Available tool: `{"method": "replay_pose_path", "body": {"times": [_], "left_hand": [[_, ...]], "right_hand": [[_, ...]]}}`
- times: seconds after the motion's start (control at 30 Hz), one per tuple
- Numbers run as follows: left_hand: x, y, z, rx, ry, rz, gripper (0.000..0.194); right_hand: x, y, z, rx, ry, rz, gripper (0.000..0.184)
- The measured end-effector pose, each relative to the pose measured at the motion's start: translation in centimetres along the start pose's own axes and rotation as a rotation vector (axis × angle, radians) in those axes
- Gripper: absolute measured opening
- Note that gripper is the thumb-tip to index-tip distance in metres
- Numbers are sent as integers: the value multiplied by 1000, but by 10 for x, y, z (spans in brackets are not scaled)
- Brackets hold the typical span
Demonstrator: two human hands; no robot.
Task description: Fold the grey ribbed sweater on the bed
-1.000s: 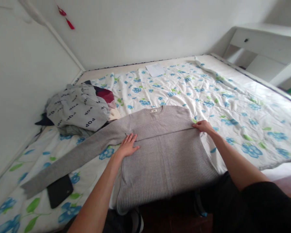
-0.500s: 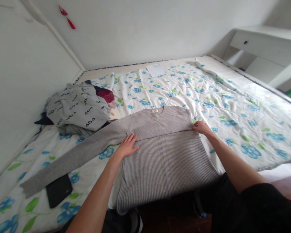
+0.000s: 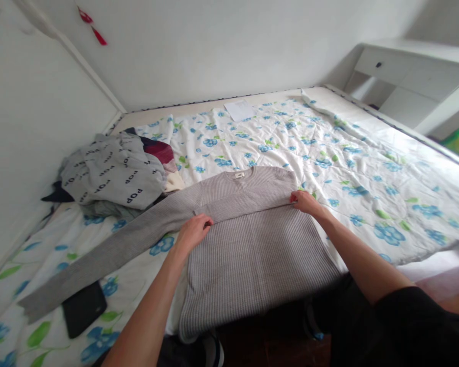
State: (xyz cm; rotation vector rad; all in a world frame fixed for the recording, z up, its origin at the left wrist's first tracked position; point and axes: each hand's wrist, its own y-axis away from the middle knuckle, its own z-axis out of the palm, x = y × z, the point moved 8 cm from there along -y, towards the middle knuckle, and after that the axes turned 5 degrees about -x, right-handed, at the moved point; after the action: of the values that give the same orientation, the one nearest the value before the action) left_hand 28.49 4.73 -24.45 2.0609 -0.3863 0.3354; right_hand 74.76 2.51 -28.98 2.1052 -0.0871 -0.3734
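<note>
Grey ribbed sweater (image 3: 248, 255) lies spread on the bed, its collar and small label (image 3: 239, 175) pointing away from the person and its hem reaching the near edge of the mattress. A raised fold of knit runs across the chest, and both hands sit on it. The left grip (image 3: 193, 234) is curled closed on the ridge at the end nearest the sleeve, and the right grip (image 3: 306, 202) is pinched closed on its other end. One long sleeve (image 3: 99, 260) stretches away down-left, passing just beside a flat black case (image 3: 84, 309).

A crumpled white duvet (image 3: 348, 168) printed with blue flowers and green leaves covers the bed. Just beyond the sleeve, against the wall, sits a heap of clothes: a grey garment printed with POP (image 3: 112, 171), with maroon cloth (image 3: 156, 151) and cream cloth (image 3: 174, 182) at its edge. A sheet of white paper (image 3: 239, 110) lies near the far end of the bed. A red tassel ornament (image 3: 92, 35) hangs high on the white wall (image 3: 195, 51), a white desk with a drawer (image 3: 405, 66) stands past the far corner, and a dark wooden floor (image 3: 443, 278) shows at the right
</note>
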Motion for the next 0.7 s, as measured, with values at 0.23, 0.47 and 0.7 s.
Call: {"method": "replay_pose_path", "body": {"times": [0.23, 0.47, 0.7], "left_hand": [[0, 1, -1, 95, 26, -105, 23], [-5, 3, -7, 104, 4, -179, 23], [-14, 6, -18, 136, -49, -223, 22]], "right_hand": [[38, -4, -1, 42, 13, 159, 33], [43, 0, -15, 49, -13, 201, 24], [39, -1, -14, 56, -7, 172, 28]]}}
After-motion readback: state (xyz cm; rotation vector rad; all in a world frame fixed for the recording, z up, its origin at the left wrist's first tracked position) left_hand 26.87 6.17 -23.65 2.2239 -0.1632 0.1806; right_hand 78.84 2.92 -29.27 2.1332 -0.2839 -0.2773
